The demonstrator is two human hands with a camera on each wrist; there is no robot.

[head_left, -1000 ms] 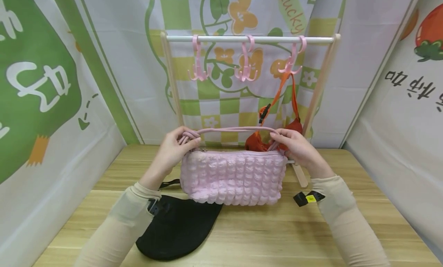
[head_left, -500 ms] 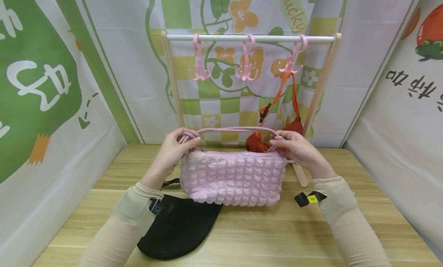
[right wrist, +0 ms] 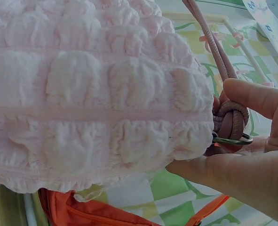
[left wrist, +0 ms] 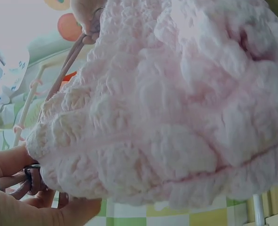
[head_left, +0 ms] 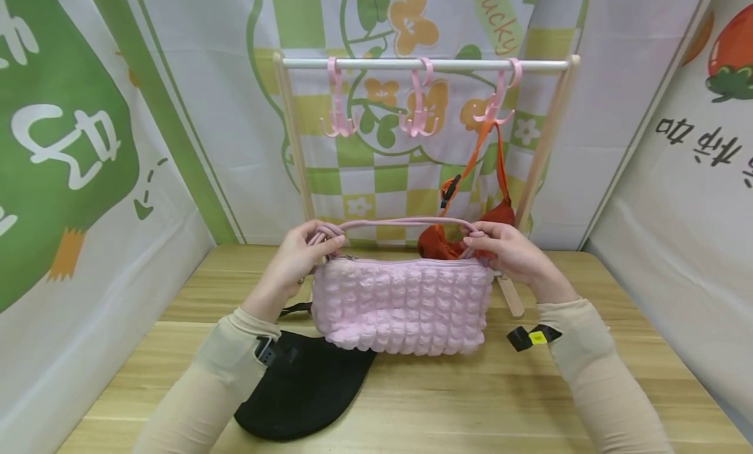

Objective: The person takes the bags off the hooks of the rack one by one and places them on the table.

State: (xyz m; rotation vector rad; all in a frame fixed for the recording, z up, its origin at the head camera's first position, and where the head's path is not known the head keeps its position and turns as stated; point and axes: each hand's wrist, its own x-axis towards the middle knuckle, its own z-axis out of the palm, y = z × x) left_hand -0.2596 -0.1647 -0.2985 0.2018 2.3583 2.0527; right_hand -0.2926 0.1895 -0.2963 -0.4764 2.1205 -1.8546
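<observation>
A pink puffy handbag (head_left: 402,307) hangs between my hands, its zipped top level and its lower part in front of the rack. At the bag's left end my left hand (head_left: 300,255) pinches the knotted end of the thin pink strap (head_left: 406,221). The right hand (head_left: 514,251) pinches the strap's knot at the other end. In the right wrist view that knot (right wrist: 232,120) sits beside a metal ring (right wrist: 237,140), between thumb and fingers. The bag body (left wrist: 143,103) fills most of the left wrist view.
Behind the bag stands a wooden rack with a metal bar (head_left: 376,64) and pink hooks (head_left: 419,114). An orange bag (head_left: 438,243) hangs from the right hook by its strap. A black cap (head_left: 306,389) lies on the wooden table (head_left: 447,408) at front left.
The handbag has shifted slightly right and down with both hands. My right thumb and fingers have moved a little at the strap's knot. The cap and orange bag stay put.
</observation>
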